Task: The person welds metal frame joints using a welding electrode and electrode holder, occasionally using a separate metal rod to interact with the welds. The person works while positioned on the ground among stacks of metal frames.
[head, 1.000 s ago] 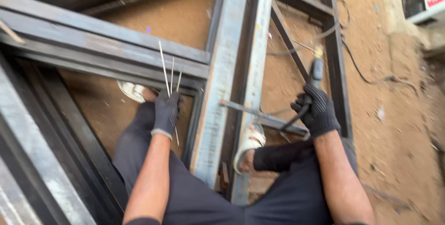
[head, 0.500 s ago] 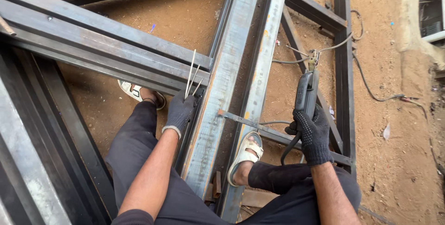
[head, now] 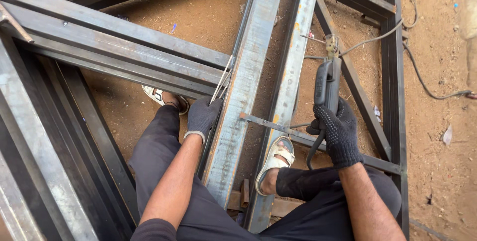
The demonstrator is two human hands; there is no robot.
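Left gloved hand (head: 202, 117) now grips thin welding rods (head: 221, 83) against grey steel beam (head: 243, 92); right gloved hand (head: 337, 131) has raised black electrode holder (head: 326, 83), fingers closed.

Outdoor spot, bare reddish-brown dirt ground (head: 437, 171) in bright daylight, a bit of litter scattered on it. Long grey steel bars (head: 114, 47) are stacked at the left, and a dark welded frame (head: 392, 72) lies flat on the right. A thin cable (head: 422, 79) snakes over the dirt.
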